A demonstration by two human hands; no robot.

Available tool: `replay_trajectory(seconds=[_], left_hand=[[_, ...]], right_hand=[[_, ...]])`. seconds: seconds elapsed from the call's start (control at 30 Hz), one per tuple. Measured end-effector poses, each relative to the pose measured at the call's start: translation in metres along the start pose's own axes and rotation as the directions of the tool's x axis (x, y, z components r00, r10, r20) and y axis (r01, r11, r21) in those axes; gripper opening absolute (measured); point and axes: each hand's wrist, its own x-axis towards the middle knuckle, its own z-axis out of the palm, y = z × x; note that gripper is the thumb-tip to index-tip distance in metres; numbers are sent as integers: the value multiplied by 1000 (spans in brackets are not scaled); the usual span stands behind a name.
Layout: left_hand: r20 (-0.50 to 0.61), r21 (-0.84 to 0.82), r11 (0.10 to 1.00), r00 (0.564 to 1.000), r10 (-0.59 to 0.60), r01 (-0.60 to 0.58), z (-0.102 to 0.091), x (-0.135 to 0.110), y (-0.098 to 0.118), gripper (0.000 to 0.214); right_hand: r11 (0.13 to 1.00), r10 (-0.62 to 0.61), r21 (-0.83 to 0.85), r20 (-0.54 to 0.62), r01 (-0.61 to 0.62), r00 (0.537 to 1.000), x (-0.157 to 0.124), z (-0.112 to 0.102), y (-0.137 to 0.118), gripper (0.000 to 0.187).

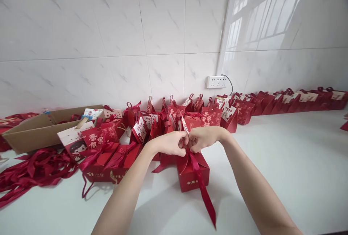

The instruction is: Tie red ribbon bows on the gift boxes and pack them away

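Finds the left hand [171,143] and the right hand [202,137] meeting at centre frame, knuckles touching, directly above a red gift box [191,175]. Records the fingers of both hands curled and pressed together, pinching the dark red ribbon [202,188] at the box's gathered top; cannot tell the exact placing of the thumb tips. Notes one ribbon tail hanging down the front of the box and trailing toward the lower centre of the frame, and a shorter tail lying out to the left of the box. Places the box upright on the white counter [285,162], just below centre frame, apart from the other boxes.

Logs behind the hands a cluster of red gift boxes [190,115], tied and tagged, against the tiled wall [108,28]. Logs a further row of boxes [299,99] running along the wall to the right edge. Notes at left an open cardboard carton [32,131], with a heap of loose ribbons [32,169] below it. Notes a white wall socket [216,81] above the cluster, right of centre.
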Motion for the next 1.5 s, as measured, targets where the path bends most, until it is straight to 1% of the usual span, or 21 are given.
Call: replay_trajectory(seconds=[0.1,0.2,0.3,0.37,0.47,0.6,0.67,0.77,0.87,0.9,0.97,1.07,1.17,1.23,1.27,1.33,1.4,1.43,1.5], left_hand=[[7,-134,990,999,50,-49,-2,-2,-3,22],[-20,-281,952,993,116,-117,-3,-4,-1,22],[-106,-449,869,978,181,-210,-3,-4,3,24],[-180,-503,825,965,190,-257,-2,-5,8,26],[-240,-553,789,958,154,-265,2,-8,19,26],[-242,-610,774,970,21,-169,6,-15,38,22],[-248,-622,769,968,-19,-145,8,-20,46,20],[-275,-680,717,960,-57,-152,7,-28,55,18],[-323,-722,663,944,-66,-200,2,-38,60,15],[-350,-721,656,935,-66,-224,0,-42,61,14],[-426,-693,667,902,-71,-275,-6,-50,62,11],[-547,-618,712,833,-85,-334,-14,-56,61,8],[-656,-511,775,751,-71,-373,-18,-56,56,10],[-716,-425,832,695,-67,-357,-18,-56,54,13],[-735,-385,860,674,-67,-335,-18,-56,53,15],[-753,-319,904,655,-59,-285,-18,-56,52,17],[-771,-243,935,637,-25,-258,-17,-57,52,17],[-783,-198,948,622,0,-249,-17,-58,52,17],[-811,-117,962,583,51,-247,-18,-58,52,18]], right_hand=[[1000,-18,-6,-56,18,998,-8,2,-7,11],[998,-2,-67,-181,-10,984,-16,5,-17,16],[996,12,-85,-257,-35,966,-23,7,-22,18],[997,3,-77,-273,-25,962,-26,6,-23,20],[998,-26,-60,-296,9,955,-31,4,-24,24],[995,-76,-84,-343,50,936,-38,3,-26,27],[993,-81,-109,-361,44,929,-42,4,-28,27],[992,-60,-129,-364,14,929,-46,5,-32,25],[989,-54,-146,-330,5,942,-46,7,-34,23],[988,-50,-153,-317,1,947,-45,8,-35,23],[987,-30,-160,-291,-18,956,-40,11,-35,22],[980,11,-192,-243,-59,970,-27,16,-33,20],[968,67,-227,-193,-111,979,-13,21,-32,16],[965,106,-223,-159,-140,982,-6,25,-33,16],[964,122,-220,-138,-150,983,-4,26,-34,19],[960,141,-228,-103,-161,985,0,27,-36,28],[966,106,-229,-68,-119,992,0,26,-38,32],[976,57,-209,-47,-66,997,-1,25,-37,30],[990,-94,-108,-2,93,996,-3,20,-34,24]])
